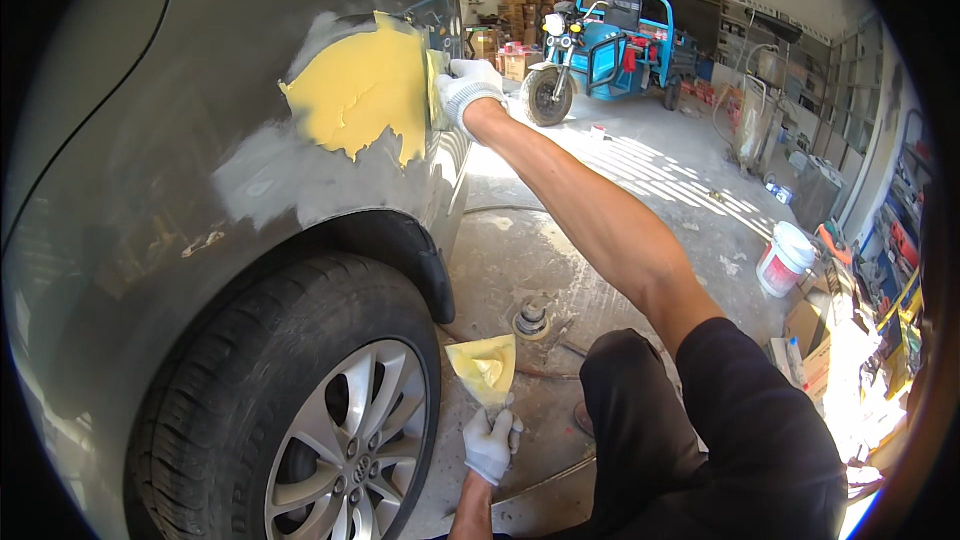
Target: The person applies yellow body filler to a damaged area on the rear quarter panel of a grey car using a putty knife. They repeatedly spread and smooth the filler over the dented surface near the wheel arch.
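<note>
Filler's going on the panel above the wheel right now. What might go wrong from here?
1. The left hand holds the board tilted over the floor; the yellow filler on it may slide off.
2. The right hand works at the yellow patch edge by the panel corner, so filler could smear past it.
3. The patch outline is ragged, likely leaving ridges.
</note>
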Demonstrator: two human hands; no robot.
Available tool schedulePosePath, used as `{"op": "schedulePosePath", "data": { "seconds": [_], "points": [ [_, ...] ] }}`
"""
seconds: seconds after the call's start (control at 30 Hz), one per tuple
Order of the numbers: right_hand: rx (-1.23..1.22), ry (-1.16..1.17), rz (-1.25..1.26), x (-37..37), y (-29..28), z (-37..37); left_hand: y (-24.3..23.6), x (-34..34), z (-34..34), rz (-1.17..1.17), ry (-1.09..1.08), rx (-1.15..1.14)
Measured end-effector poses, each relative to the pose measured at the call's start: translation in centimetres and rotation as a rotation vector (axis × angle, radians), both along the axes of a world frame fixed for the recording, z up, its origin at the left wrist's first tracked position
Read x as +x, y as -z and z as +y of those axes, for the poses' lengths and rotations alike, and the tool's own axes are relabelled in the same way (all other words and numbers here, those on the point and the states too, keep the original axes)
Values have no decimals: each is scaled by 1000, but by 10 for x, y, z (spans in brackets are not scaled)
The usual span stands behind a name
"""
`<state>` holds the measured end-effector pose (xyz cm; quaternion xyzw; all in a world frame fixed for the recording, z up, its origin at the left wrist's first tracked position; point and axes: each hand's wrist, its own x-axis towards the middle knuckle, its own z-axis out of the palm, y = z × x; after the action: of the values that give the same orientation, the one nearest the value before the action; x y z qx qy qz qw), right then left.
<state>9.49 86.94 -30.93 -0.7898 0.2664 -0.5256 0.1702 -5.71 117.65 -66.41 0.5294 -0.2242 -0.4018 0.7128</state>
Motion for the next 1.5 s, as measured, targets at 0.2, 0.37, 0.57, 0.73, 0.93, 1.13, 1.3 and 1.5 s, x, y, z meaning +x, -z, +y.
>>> {"op": "schedulePosePath", "data": {
  "seconds": [0.2, 0.37, 0.57, 0.73, 0.93, 1.13, 1.3, 1.5],
  "points": [
    [-42, -64, 11, -20, 6, 50, 2, 0, -1, -17, 34, 0],
    [-50, -147, 19, -37, 4, 99, 0, 0, 3, -48, 31, -29],
    [-123, -246, -37, -52, 4, 144, -6, -2, 8, -16, 12, -57],
    [-198, -308, -149, -65, 10, 180, -4, -4, 8, -17, 27, -71],
    [-419, -317, -210, -76, 22, 210, -4, -4, 11, 0, 26, -73],
    [-608, -411, -285, -81, 45, 229, 1, -4, 9, 2, 35, -85],
    [-763, -419, -198, -94, 66, 228, 2, -4, 9, 9, 27, -80],
    [-744, -656, -110, -126, 85, 200, -15, -2, 15, 6, -64, -71]
  ]
}}
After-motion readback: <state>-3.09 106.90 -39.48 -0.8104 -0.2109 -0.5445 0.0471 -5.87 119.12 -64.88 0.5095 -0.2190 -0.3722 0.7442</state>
